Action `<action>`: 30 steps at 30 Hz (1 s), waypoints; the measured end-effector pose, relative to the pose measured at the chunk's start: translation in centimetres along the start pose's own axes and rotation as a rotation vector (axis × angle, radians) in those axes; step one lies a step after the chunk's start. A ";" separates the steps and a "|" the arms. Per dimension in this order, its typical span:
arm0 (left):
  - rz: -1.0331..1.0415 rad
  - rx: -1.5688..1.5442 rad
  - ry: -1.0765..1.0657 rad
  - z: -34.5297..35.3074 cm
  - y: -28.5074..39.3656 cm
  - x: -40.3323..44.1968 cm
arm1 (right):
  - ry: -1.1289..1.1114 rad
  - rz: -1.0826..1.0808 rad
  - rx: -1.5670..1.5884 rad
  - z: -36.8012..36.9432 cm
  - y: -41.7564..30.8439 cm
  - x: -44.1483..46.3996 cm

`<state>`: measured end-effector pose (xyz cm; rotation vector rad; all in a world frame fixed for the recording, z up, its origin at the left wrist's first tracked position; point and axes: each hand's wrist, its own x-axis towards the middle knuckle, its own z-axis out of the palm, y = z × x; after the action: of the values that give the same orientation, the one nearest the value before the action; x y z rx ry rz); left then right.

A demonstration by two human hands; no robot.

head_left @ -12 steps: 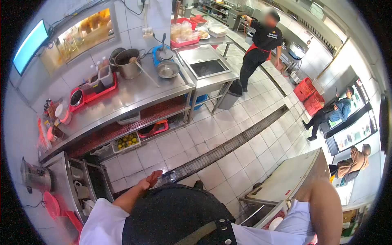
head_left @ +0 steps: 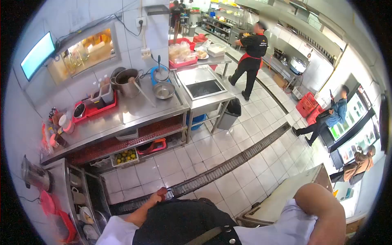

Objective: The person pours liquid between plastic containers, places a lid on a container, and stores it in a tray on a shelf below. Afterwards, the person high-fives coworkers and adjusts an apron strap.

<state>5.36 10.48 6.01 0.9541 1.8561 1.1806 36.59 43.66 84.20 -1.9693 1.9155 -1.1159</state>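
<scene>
My left hand (head_left: 159, 195) is low in front of my black apron (head_left: 183, 222), above the floor drain. Its fingers look closed, and a small shiny patch shows at their tips. Whether that is a held object or the drain behind cannot be made out. On the right, my bent right arm (head_left: 322, 208) shows at the elbow, beside a pale chest-like cabinet (head_left: 281, 196). My right hand is out of sight.
A steel counter (head_left: 134, 108) at left bears a large pot (head_left: 128, 87), a metal bowl (head_left: 164, 90) and a red tray (head_left: 96, 107). A grated drain (head_left: 228, 165) crosses the tiled floor. A bin (head_left: 227, 116) stands by the counter. Several people are further off.
My view has shifted and the room has turned slightly. The person in the red apron has stepped away. The person in blue stands at a changed angle. My left hand appears lower and further right.
</scene>
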 end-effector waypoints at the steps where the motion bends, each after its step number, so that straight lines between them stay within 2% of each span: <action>1: -0.004 -0.014 0.001 0.5 2.0 0.2 | 0.114 0.066 -0.025 -0.4 1.9 -3.1; 3: 0.161 0.018 0.060 1.0 5.1 0.6 | 0.517 0.341 -0.067 -0.4 7.4 -8.9; 4: -0.042 0.031 0.008 0.8 5.4 1.0 | 0.713 0.547 -0.060 0.3 11.3 -10.8; 5: 0.135 -0.194 -0.020 0.3 11.0 1.2 | 0.822 0.769 -0.052 1.5 15.7 -12.2; 7: -0.100 -0.572 0.014 0.2 13.7 0.7 | 0.779 1.172 -0.004 5.7 25.4 -14.9; 9: -0.292 -0.184 0.071 -1.5 19.1 -0.9 | 0.412 1.111 -0.447 12.6 36.3 -17.3; 10: -0.115 -0.145 0.119 -1.1 15.2 -0.8 | 0.408 1.004 -0.499 15.8 40.0 -17.0; 11: -0.208 -0.033 0.060 -3.1 22.5 -2.2 | 0.405 0.898 -0.543 18.3 42.8 -16.0; 14: -0.260 0.008 0.003 -6.6 28.2 -4.5 | 0.418 0.701 -0.528 22.2 48.7 -11.6; 16: -0.269 0.244 0.011 -8.9 29.6 -6.5 | 0.070 0.997 -0.043 23.7 52.0 -9.0; 17: -0.286 0.226 0.026 -10.0 29.9 -8.3 | 0.048 0.983 -0.028 24.4 52.7 -8.1; 19: -0.038 0.637 0.257 -12.9 30.5 -12.2 | 0.175 0.961 0.061 24.2 53.5 -6.3; 21: 0.122 0.375 0.457 -16.7 37.5 -16.7 | 0.220 1.010 0.127 23.4 54.7 -5.9; 22: 0.314 0.048 0.192 -19.7 42.0 -22.0 | 0.266 1.070 0.204 24.2 55.4 -4.0; 23: 0.500 -0.143 -0.005 -20.6 43.2 -25.7 | 0.251 1.078 0.223 24.1 55.6 -3.2; 24: 0.639 -0.352 -0.253 -21.5 44.4 -29.4 | 0.368 1.072 0.275 23.8 55.8 -2.4; 25: 0.715 -0.393 -0.350 -21.8 44.2 -31.2 | 0.499 1.069 0.315 24.0 56.2 -1.6; 26: 0.784 -0.437 -0.454 -22.1 44.1 -33.1 | 0.501 1.091 0.314 25.2 57.4 -1.5; 28: 1.062 -0.276 -0.384 -22.2 47.5 -33.4 | 0.711 1.190 0.528 28.7 61.0 -2.4; 30: 1.099 -0.243 -0.282 -23.0 47.8 -33.5 | 0.717 1.274 0.445 31.4 63.9 -3.3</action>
<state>10.56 -13.12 63.88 1.9636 0.8632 1.6889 5.90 25.23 22.63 0.0924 2.2288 -1.5735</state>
